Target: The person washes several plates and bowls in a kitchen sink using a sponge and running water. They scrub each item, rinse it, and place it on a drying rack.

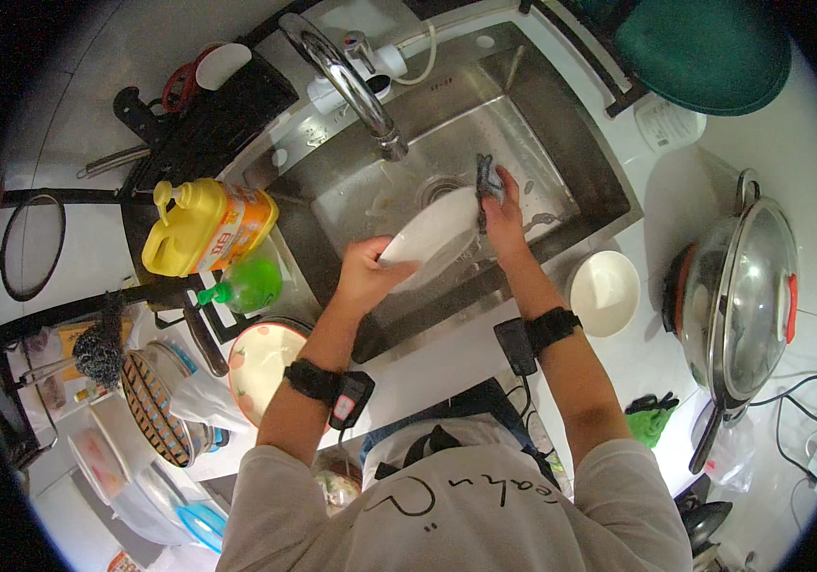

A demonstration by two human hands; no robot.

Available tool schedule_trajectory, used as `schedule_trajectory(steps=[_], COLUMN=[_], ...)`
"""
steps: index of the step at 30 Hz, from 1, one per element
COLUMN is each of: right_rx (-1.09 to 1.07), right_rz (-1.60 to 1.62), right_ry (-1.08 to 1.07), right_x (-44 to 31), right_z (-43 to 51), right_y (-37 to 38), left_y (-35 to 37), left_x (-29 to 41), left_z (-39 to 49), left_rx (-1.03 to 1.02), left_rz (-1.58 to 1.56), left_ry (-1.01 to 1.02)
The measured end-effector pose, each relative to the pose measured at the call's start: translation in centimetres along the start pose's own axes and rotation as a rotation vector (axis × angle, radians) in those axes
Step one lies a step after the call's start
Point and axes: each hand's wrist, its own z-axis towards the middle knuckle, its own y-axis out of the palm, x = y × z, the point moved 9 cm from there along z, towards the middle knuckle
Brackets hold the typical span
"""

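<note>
Over a stainless steel sink [559,121], my left hand [373,275] grips the near-left rim of a white plate [437,236], thumb on top. The plate is tilted. At its far-right rim, my right hand [505,218] holds a dark grey cloth [488,182] against or just beside the edge; contact cannot be told exactly. The drain [439,190] shows partly behind the plate. A chrome faucet [351,82] arches above the basin, and no stream of water is visible from it. Small wet patches lie on the sink floor.
Left of the sink stand a yellow pump jug [212,225], a green dispenser bottle [255,284] and a fruit-patterned bowl [265,357]. To the right are a white bowl [604,293], a glass-lidded pan [752,300] with a projecting handle, and a green cloth [650,422]. Cables run along the right counter.
</note>
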Motion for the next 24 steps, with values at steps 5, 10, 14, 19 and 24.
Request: schedule_trajectory(steps=[5,10,14,19,24], right_rx=[-0.203,-0.359,-0.281,-0.293,-0.093], right_rz=[-0.302,-0.767,-0.733,0.094,0.635], right_ry=[-0.331,-0.717,-0.589,0.518,0.948], right_x=[-6.9,-11.6,-10.1,2.6,8.2], right_z=[-0.9,-7.2,-5.2,-0.2,-3.9], right_y=[4.0,11.2,10.6,7.3,7.5], left_y=[0.5,-0.3,-1.0,-1.9,-2.8], left_x=[-2.8,-2.7,-2.6,-1.8,-1.8], left_z=[-0.6,-0.2,-0.9,-1.5,-1.6], left_rx=[0.133,0.188,0.218,0.163,0.252], left_rz=[-0.509,-0.578,-0.478,-0.401,-0.622], left_ry=[-0.101,0.058,0.018,-0.031,-0.050])
